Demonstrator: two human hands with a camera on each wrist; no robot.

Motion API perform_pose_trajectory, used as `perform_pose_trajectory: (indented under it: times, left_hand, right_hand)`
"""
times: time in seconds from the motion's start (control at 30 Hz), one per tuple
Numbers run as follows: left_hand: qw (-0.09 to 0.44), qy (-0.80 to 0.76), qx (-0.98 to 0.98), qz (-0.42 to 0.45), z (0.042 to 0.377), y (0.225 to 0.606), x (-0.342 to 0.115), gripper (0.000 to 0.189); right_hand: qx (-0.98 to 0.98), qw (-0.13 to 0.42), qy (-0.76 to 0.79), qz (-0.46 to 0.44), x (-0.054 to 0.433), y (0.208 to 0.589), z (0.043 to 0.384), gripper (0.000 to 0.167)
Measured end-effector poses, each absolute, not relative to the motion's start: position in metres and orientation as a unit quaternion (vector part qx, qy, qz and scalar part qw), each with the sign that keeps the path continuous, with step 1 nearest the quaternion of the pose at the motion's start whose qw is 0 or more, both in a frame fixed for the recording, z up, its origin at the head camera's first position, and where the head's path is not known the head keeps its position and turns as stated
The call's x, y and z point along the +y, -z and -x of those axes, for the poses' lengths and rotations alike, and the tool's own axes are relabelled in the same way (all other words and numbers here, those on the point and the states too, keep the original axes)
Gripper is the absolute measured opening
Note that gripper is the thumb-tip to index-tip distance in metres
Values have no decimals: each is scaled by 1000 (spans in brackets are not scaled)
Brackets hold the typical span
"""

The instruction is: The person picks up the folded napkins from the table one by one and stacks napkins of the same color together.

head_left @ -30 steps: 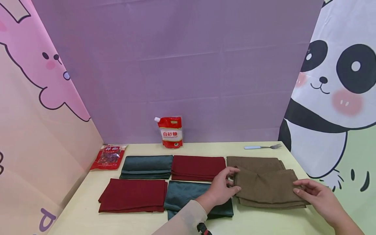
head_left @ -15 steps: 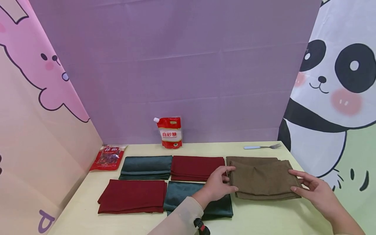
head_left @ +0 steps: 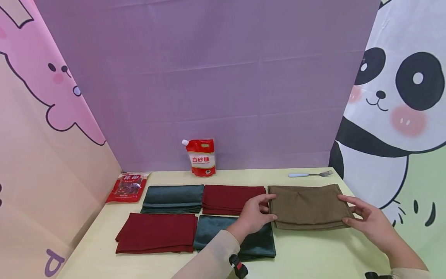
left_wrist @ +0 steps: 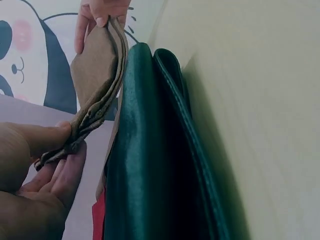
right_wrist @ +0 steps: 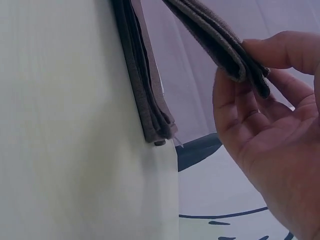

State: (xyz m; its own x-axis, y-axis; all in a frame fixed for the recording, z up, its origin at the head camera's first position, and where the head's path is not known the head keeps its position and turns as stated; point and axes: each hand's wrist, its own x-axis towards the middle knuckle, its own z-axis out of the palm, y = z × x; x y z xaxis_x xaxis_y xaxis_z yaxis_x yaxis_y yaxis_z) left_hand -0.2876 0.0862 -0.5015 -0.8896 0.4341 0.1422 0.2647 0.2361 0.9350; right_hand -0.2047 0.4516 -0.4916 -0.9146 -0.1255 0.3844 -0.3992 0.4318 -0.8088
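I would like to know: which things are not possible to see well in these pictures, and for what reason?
Lower brown cloth: head view, mostly covered by the held brown cloth.
Front teal cloth: head view, partly behind the left sleeve and left hand.
Small print on the red-and-white pouch: head view, too small to read.
Left hand: left wrist view, cut off by the left edge.

I have the bare left hand [head_left: 251,217] and the bare right hand [head_left: 370,221] turned toward each other, well apart, each in a pinch with the thumb set opposite bent fingers. I see the left forearm [head_left: 207,259], sleeved in pale beige fabric, slanting up rightward, while the right forearm [head_left: 404,252], bare above its beige cuff [head_left: 408,273], slants up leftward.
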Motion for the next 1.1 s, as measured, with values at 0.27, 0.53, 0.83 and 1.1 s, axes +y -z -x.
perform_pose_trajectory:
  times: [0.27,0.53,0.83,1.1]
  left_hand:
    - [81,-572,785,-222,290,504,88,69]
    - [91,-585,769,-239,293,506,87,70]
    - [147,-629,717,-263,297,508,87,77]
    - [170,-647,698,-256,295,507,90,82]
  right_hand:
    - [-858,143,-479,-114,452,493,217,65]
    - [-843,159,-502,-105,450,496,230,67]
    - [-841,163,-509,-84,444,496,242,66]
    - [-831,166,-526,-78,439,500,251,66]
